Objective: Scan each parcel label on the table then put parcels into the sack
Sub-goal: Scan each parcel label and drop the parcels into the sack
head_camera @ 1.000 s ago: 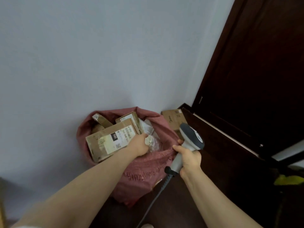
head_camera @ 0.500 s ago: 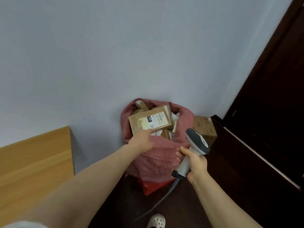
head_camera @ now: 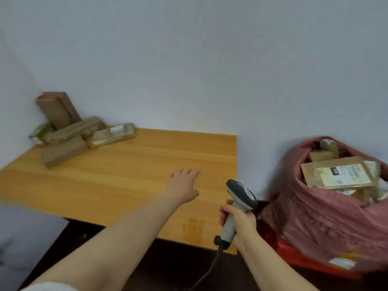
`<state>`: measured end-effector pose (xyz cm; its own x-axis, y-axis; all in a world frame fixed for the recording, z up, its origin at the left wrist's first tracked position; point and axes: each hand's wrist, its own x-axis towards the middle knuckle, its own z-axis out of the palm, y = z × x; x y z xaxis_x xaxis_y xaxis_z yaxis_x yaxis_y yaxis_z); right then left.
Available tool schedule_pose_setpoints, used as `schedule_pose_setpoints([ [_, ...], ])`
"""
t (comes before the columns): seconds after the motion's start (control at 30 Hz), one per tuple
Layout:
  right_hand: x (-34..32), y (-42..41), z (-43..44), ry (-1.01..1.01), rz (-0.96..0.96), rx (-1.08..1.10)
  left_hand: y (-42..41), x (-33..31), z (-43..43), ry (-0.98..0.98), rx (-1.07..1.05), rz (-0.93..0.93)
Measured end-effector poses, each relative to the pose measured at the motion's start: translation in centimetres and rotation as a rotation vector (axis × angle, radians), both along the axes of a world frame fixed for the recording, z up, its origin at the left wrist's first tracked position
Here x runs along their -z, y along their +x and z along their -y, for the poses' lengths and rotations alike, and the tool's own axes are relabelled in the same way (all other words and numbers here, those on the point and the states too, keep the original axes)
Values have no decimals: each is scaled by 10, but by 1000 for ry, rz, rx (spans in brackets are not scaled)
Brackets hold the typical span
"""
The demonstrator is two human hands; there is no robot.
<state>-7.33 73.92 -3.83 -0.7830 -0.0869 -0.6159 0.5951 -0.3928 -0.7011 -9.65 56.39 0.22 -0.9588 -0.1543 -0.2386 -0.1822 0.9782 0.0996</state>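
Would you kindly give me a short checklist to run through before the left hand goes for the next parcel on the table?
1. Left hand free: ok, open and empty above the table.
2. Scanner in grip: ok, the right hand is wrapped round its handle.
3. Parcels waiting: ok, a pile sits at the table's far left corner by the wall.
4. Label showing: ok on the flat parcel nearest the hand; cannot tell on the others.
5. Path to the pile: ok, bare wood lies between.
6. Room in the sack: cannot tell, boxes reach its mouth.
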Motion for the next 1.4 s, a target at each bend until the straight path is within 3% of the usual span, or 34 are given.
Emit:
schedule_pose_setpoints([
  [0.33, -39, 14, 298, -98, -64, -270, 109, -22, 292, 17, -374, -62],
  [0.53, -45, 7, 407, -113, -71, -289, 127, -21, 406, 45, -510, -30],
  [0.77, -38, -49, 480, -150, -64, -299, 77, 2, 472, 142, -514, -31],
  [1.07, -14, -131, 546, -220, 113, -240, -14, 26, 547, 107, -445, 65],
  [1.4, 38, -169, 603, -74, 110, -90, -145, 101, 641, 160, -143, 121],
])
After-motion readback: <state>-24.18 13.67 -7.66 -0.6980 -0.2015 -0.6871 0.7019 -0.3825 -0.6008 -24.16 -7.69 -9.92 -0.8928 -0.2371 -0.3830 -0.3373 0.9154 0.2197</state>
